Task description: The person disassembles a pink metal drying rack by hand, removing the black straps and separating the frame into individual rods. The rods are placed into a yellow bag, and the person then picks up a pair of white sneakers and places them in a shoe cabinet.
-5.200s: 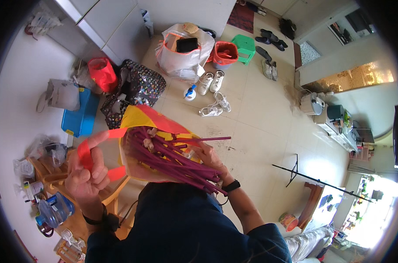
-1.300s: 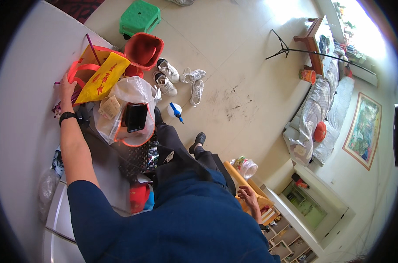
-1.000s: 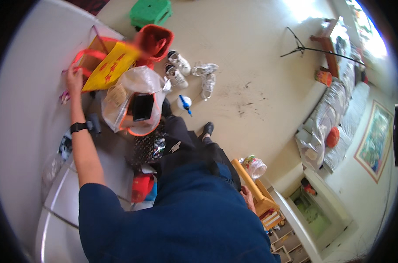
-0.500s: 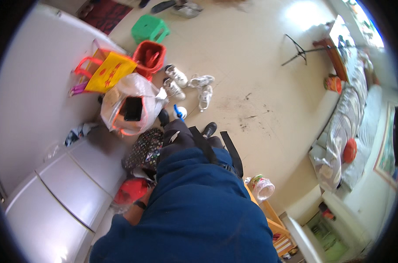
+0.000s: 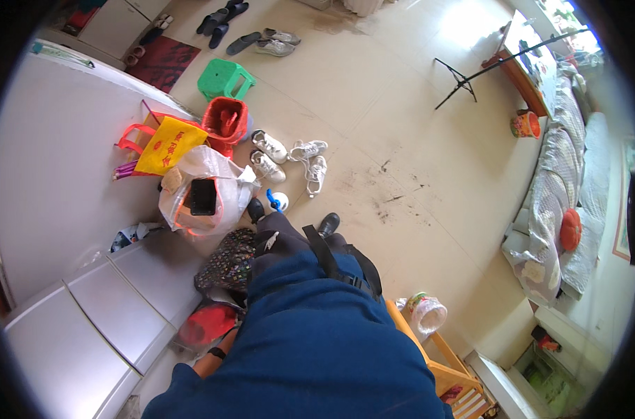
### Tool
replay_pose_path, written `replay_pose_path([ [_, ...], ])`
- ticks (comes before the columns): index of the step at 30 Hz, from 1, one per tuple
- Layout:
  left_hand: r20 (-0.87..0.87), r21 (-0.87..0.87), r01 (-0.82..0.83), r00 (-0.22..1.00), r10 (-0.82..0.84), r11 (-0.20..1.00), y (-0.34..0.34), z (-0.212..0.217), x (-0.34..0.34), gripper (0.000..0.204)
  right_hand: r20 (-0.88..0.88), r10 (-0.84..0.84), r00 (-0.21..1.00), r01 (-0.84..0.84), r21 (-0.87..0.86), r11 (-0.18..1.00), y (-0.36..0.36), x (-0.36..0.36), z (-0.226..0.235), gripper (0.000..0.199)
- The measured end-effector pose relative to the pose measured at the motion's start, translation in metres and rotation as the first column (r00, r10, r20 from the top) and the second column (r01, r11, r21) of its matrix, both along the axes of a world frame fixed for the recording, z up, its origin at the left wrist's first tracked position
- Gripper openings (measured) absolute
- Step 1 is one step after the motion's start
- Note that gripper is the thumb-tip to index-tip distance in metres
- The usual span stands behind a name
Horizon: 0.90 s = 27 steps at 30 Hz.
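Observation:
My left hand [image 5: 227, 341] hangs low at my left side, just past a black wristband [image 5: 217, 353]. Only a sliver of it shows beside my dark blue top, and its fingers are hidden. Nearest to it is a red bag or bundle [image 5: 207, 325], partly wrapped in clear plastic; whether they touch I cannot tell. A dark cloth with coloured dots [image 5: 227, 264] lies just beyond that bundle, by my left leg. Nowhere in the picture does my right hand appear.
Before me stand white sneakers [image 5: 268, 155], a white plastic bag [image 5: 216, 178], a yellow bag [image 5: 169, 145], a red bin [image 5: 224, 120] and a green stool [image 5: 223, 78]. A grey fridge [image 5: 115, 300] is at left, a wooden chair [image 5: 443, 363] at right, a black tripod [image 5: 464, 82] farther off.
The view has shifted slightly, bringing more slippers and a cabinet into sight at the far left. My left arm stays low by the red bundle.

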State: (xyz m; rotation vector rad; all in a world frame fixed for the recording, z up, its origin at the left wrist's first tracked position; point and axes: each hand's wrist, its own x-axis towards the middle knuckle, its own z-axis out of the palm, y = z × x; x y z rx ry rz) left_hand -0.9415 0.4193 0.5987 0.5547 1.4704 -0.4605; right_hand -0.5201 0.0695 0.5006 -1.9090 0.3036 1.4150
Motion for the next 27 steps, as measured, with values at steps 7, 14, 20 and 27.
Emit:
replay_pose_path([
  [7, -0.018, 0.0, -0.058, 0.998, 0.058, 0.998, -0.03, 0.022, 0.017, 0.036, -0.061, 0.061, 0.996, -0.06, 0.027, 0.998, 0.0, 0.013, -0.014, 0.027],
  [14, -0.008, -0.051, -0.082, 0.997, 0.082, 0.995, -0.05, 0.0, 0.049, 0.035, -0.181, 0.23, 0.956, -0.226, 0.04, 0.973, -0.03, 0.022, -0.015, 0.029],
  [20, -0.005, -0.037, -0.063, 0.998, 0.063, 0.997, -0.016, -0.017, 0.074, 0.034, -0.349, 0.508, 0.787, -0.486, 0.156, 0.86, -0.049, 0.027, 0.004, 0.03],
  [27, 0.081, 0.093, 0.211, 0.973, -0.218, 0.973, 0.086, -0.051, 0.018, 0.033, -0.141, 0.676, 0.723, -0.684, -0.012, 0.729, -0.02, 0.165, -0.075, 0.034],
])
